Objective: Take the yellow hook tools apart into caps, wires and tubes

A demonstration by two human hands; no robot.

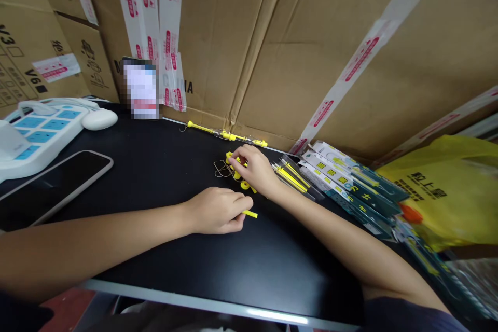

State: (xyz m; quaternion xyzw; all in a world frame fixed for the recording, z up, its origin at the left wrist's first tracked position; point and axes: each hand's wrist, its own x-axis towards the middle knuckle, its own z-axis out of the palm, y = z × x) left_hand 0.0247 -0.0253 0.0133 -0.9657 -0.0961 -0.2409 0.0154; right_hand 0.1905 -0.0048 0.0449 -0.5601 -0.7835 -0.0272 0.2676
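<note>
My left hand (220, 211) is closed around a thin yellow plastic rod (250, 213), whose end sticks out past the thumb and finger. Just beyond it, my right hand (254, 168) reaches down into a small pile of yellow plastic parts (245, 185) on the black table. Its thumb and forefinger are pinched at a small yellow part (229, 156) at the pile's edge; the other fingers are curled, and part of the pile is hidden under the palm. Bent thin wires (221, 169) lie at the pile's left side.
Along the cardboard wall lie yellow rods with wire hooks (227, 135). Clear sleeves with yellow rods (291, 175) and stacked printed packages (350, 181) stand right, beside a yellow bag (447, 192). A phone (54, 187) and a power strip (46, 132) occupy the left.
</note>
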